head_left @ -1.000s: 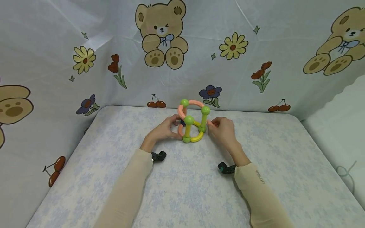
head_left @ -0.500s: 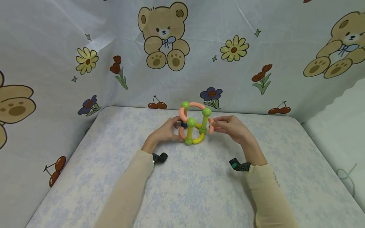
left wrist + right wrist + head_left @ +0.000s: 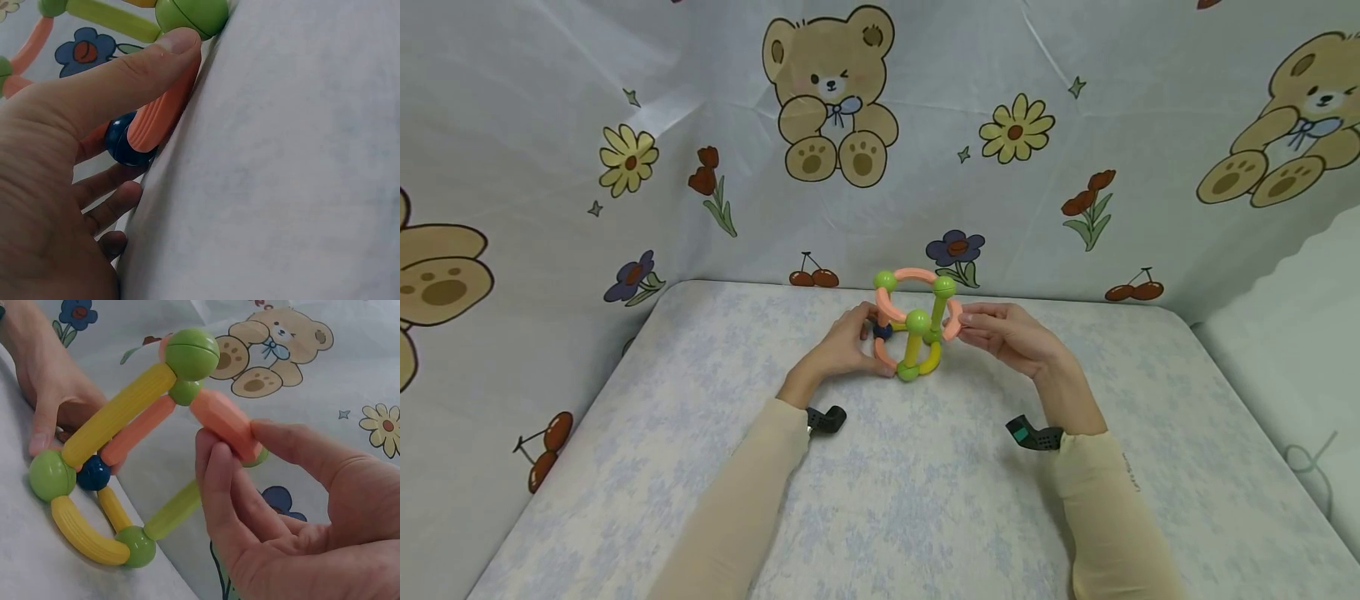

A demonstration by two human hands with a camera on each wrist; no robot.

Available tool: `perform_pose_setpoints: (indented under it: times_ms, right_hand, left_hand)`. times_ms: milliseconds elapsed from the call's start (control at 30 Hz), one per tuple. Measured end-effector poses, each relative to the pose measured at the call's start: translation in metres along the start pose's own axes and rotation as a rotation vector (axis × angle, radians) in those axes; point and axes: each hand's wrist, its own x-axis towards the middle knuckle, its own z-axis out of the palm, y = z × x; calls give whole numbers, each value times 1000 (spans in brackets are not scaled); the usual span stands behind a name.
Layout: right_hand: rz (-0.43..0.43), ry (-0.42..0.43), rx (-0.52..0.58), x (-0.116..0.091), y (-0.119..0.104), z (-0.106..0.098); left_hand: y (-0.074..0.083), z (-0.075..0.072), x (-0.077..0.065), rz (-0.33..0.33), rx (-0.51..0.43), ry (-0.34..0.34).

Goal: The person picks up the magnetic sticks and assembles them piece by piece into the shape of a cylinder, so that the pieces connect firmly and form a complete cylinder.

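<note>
A toy frame of magnetic rods and balls (image 3: pixel 913 348) stands on the table, a ring below and upright posts carrying curved orange rods on top. My left hand (image 3: pixel 842 346) grips its base ring from the left. In the left wrist view the thumb lies along an orange curved rod (image 3: pixel 153 125) toward a green ball (image 3: pixel 190 15), with fingers behind by the dark blue ball (image 3: pixel 119 139). My right hand (image 3: pixel 1011 337) pinches a loose-looking orange curved rod (image 3: pixel 225 422) between thumb and fingertips. That rod's end is right at a green top ball (image 3: pixel 190 355) in the right wrist view.
The table (image 3: pixel 895 500) has a pale blue patterned cover. Behind it hangs a white cloth (image 3: pixel 925 75) printed with bears and flowers. A thin cord (image 3: pixel 1311 454) lies off the right side.
My right hand has turned and raised its orange rod against the frame's upper right side. My left hand has shifted slightly right, and the frame has turned, its front post moving right.
</note>
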Motion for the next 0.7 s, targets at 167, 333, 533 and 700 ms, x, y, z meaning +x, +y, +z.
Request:
perform_pose_setpoints:
  times_ms: [167,333,533,700]
  right_hand:
    - [-15,-46,110,1,1,4]
    - [-14,-51,172,3,1,12]
    - [-28,-30,230,4,0,20]
    - [-46,49,305,5,1,29]
  left_hand:
    - [0,0,0,-1,13,4]
    - [0,0,0,7,16,8]
    - [0,0,1,6,15,8]
    - [1,1,0,-1,4,0]
